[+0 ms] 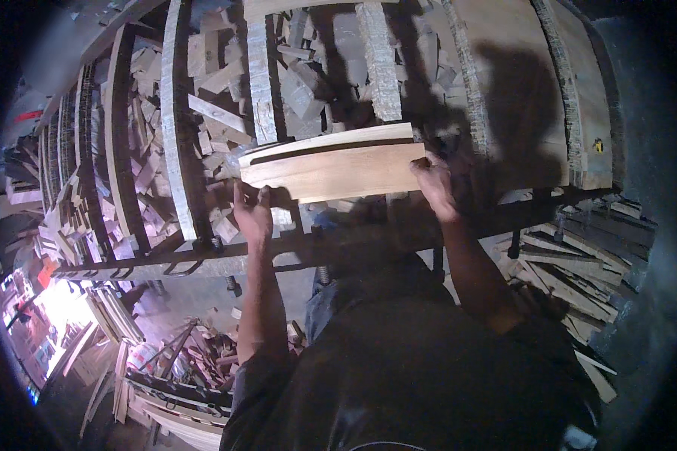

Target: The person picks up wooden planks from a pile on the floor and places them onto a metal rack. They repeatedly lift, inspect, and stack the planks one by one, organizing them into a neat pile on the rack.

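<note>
A short, pale wooden board [331, 173] lies level in front of me, across the bars of a clamp rack. Behind it runs a narrower wood strip [338, 140], with a dark gap between the two; whether they are joined I cannot tell. At the board's left end, my left hand [253, 216] is closed on the lower corner, thumb and fingers at the edge. My right hand [435, 188] grips the right end, fingers curled over the corner. Shadow hides part of the fingers of both hands.
Glue-crusted metal bars [179, 120] span the rack above heaped wood offcuts [222, 79]. Wide panels [515, 90] lie at the right, a yellow tape measure [599, 145] on one. Clamp screws [233, 286] hang along the front rail. Loose strips [572, 263] pile at lower right.
</note>
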Motion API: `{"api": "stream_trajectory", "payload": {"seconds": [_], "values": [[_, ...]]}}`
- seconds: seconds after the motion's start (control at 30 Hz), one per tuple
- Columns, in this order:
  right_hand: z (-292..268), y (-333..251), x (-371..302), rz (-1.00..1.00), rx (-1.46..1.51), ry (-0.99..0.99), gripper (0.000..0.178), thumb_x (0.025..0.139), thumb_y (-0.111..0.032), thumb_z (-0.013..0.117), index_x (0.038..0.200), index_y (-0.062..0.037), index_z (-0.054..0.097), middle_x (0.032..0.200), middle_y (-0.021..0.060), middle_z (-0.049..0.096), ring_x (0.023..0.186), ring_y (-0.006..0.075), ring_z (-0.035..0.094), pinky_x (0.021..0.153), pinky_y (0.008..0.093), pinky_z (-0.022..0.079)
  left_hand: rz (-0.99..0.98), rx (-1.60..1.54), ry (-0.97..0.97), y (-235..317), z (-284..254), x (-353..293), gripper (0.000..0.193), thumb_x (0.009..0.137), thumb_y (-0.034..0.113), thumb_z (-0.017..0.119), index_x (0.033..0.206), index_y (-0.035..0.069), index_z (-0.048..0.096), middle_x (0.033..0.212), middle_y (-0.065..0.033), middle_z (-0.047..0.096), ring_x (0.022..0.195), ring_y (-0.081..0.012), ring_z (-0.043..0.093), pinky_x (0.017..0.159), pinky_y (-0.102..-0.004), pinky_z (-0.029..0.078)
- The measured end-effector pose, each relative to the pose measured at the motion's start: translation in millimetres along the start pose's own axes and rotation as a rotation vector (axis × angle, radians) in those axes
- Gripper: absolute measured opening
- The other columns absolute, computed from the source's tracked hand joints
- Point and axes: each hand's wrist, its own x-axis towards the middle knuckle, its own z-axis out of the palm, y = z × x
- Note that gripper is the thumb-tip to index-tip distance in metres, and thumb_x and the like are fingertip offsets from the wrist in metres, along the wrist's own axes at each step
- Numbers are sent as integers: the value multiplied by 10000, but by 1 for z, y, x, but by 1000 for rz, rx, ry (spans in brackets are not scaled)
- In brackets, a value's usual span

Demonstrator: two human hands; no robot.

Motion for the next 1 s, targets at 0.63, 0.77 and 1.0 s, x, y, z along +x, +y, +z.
{"api": "stream_trajectory", "payload": {"seconds": [0.63,0.77,1.0], "values": [[-53,-151,-61,-416,-163,299,557,884,26,600,1417,6,440,1361,143,544,1293,267,492,1122,394,357,-57,-1538,64,100,-48,15,338,1025,336,493,1126,19,550,943,-160,653,1086,-321,613,1087,-627,386],[-42,-179,-60,-566,-251,384,573,902,26,559,1455,-7,415,1449,157,504,1352,300,447,1165,397,302,97,-1681,5,98,-41,42,276,1012,292,517,1077,28,566,773,-98,624,1049,-297,631,1128,-641,342],[-40,-162,4,-706,165,201,834,830,233,472,1573,-9,180,1553,166,405,1433,239,377,1193,364,278,-3,-1579,182,123,-16,75,306,982,259,565,1144,6,622,894,-85,632,1069,-279,604,1104,-587,386]]}}
